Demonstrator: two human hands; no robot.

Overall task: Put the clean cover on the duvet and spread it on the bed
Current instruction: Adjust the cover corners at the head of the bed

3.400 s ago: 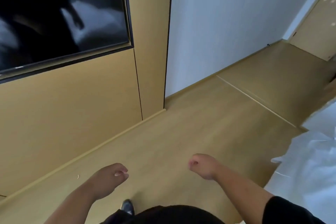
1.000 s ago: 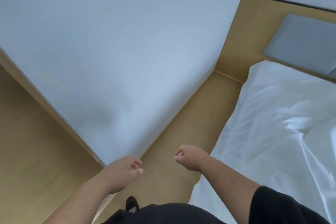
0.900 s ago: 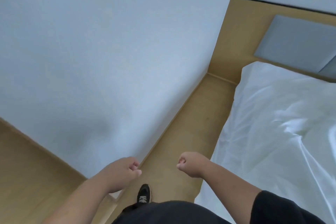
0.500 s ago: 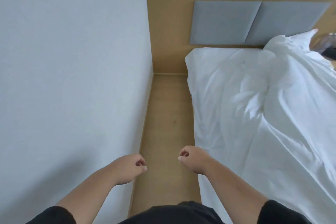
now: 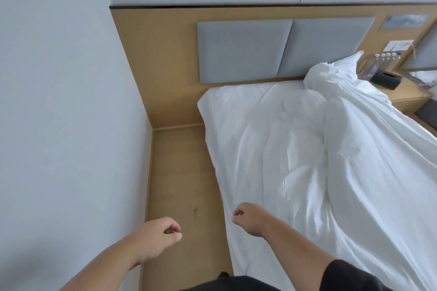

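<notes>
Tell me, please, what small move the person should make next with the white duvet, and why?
Probably reach the right hand to the white duvet edge: both hands, left hand included, hold nothing, and the duvet lies bunched toward the bed's far side.

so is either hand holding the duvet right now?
No: the left hand and right hand hang loosely curled and empty beside the bed, clear of the duvet.

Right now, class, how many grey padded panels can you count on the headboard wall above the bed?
2, side by side: the left panel above the bed's left part, the right panel beside it, its lower corner hidden behind the bunched white duvet.
</notes>
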